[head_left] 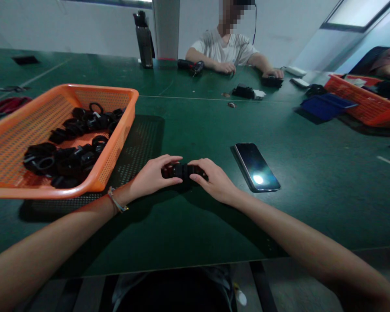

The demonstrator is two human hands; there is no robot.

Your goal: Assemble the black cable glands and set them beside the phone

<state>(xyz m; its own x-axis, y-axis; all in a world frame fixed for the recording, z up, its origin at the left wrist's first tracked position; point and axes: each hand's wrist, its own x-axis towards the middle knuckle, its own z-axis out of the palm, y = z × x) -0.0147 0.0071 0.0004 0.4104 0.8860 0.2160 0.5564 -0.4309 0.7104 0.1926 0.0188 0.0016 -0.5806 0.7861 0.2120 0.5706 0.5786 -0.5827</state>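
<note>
Between my two hands, just above or on the green table point(195, 234), is a black cylindrical part point(183, 171) with ridges around its middle. My left hand point(156, 175) grips its left end, thumb below and fingers on top. On its right end my right hand point(211, 177) is closed in the same way. The hands hide both ends, and I cannot tell whether it is one piece or two. To the left, an orange basket point(113, 154) holds several black ring-shaped and round parts point(74, 158).
A smartphone point(256, 167) lies right of my hands. Across the table sit a dark bottle point(145, 43), a power drill point(191, 66) and black parts point(243, 91). At right are a blue tray point(326, 106) and another orange basket point(365, 104). A person point(229, 50) sits opposite.
</note>
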